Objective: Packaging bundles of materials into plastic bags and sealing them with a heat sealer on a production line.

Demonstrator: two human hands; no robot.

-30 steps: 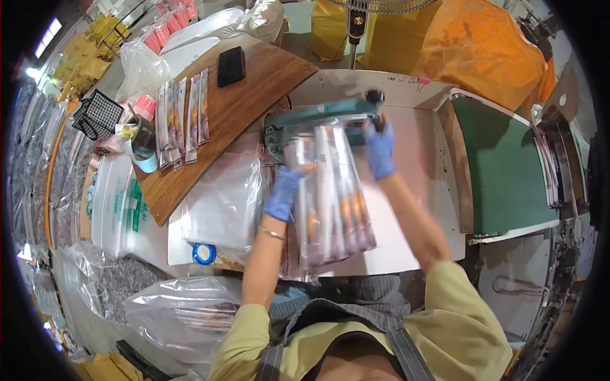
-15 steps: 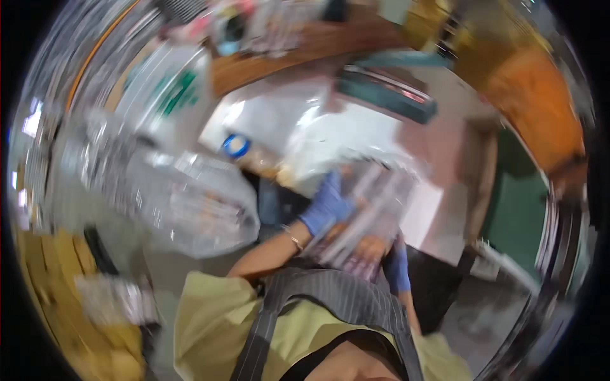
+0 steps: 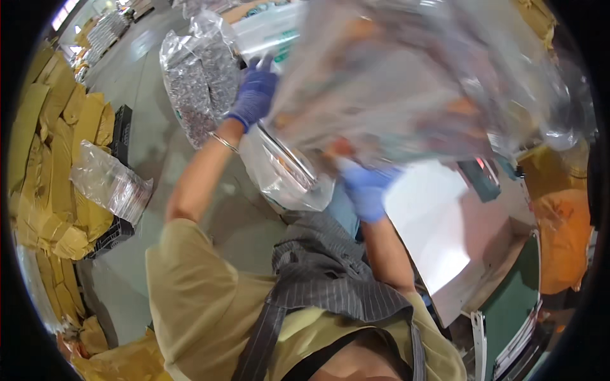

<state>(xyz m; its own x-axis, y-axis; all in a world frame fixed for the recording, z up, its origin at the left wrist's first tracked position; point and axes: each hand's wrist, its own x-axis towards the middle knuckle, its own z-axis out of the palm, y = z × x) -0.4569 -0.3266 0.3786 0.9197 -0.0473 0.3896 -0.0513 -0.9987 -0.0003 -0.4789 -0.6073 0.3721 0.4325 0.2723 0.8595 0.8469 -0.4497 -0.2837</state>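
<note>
A large clear plastic bag (image 3: pixel 406 89) filled with packaged goods is lifted high and fills the upper middle of the head view, blurred by motion. My left hand (image 3: pixel 255 94), in a blue glove, grips its left edge. My right hand (image 3: pixel 367 188), also gloved in blue, holds it from beneath. Both arms are raised in front of my apron and yellow shirt.
A white tabletop (image 3: pixel 438 235) lies at the right, with a dark green device (image 3: pixel 483 178) on it and an orange bag (image 3: pixel 562 235) beyond. Filled clear bags (image 3: pixel 197 82) (image 3: pixel 111 184) sit on the grey floor at the left, beside stacked yellow packets (image 3: pixel 57 165).
I have turned left, away from the table. The bag of packages that lay flat on the white table is now lifted up in both hands.
</note>
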